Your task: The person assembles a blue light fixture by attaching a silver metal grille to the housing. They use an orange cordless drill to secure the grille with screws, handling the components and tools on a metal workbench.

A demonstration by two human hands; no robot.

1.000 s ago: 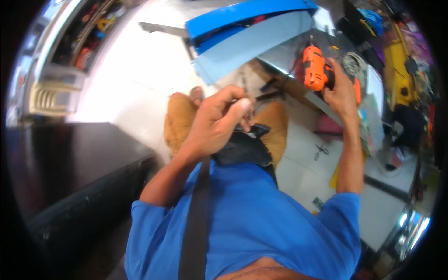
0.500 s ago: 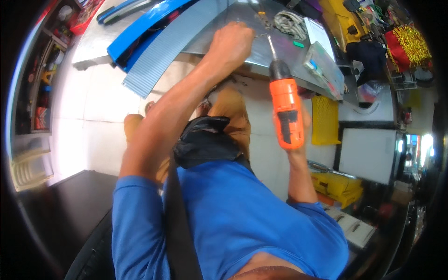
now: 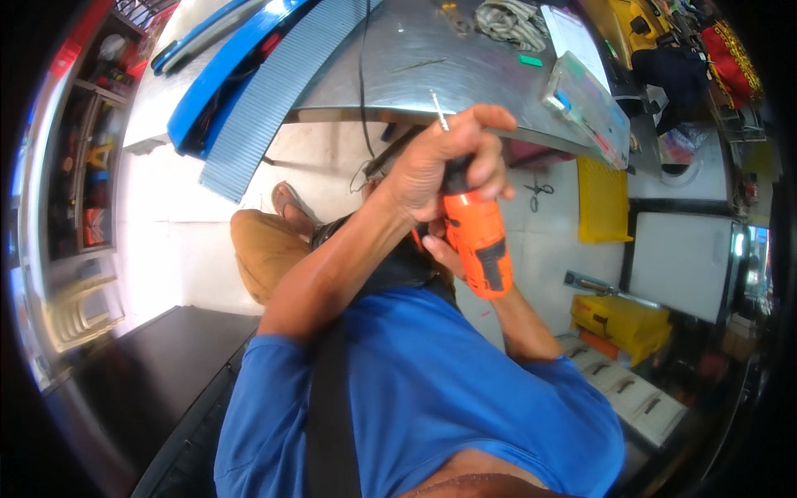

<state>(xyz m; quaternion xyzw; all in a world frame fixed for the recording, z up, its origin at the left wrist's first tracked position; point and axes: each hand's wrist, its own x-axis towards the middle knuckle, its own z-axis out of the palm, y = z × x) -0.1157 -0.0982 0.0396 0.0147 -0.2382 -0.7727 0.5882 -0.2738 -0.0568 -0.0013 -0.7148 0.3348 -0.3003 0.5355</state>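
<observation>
An orange cordless drill (image 3: 480, 241) is held in front of my chest, its black chuck pointing up toward the metal table (image 3: 398, 58). My left hand (image 3: 440, 158) is wrapped around the chuck. A thin drill bit (image 3: 438, 112) sticks out above my fingers. My right hand (image 3: 438, 249) holds the drill from below and behind and is mostly hidden by the drill body and my left forearm. I am seated, with tan trousers and a sandalled foot (image 3: 286, 199) on the pale floor.
Blue panels (image 3: 224, 75) and a grey corrugated sheet (image 3: 274, 91) lie on the table's left end. A clear plastic box (image 3: 585, 104) and a rope coil (image 3: 515, 21) sit to the right. Yellow cases (image 3: 618, 319), scissors (image 3: 538, 189), left shelves and a black surface (image 3: 158, 373) surround me.
My left hand has come back from the table top and closed around the drill's chuck. The drill has tilted and dropped closer to my chest.
</observation>
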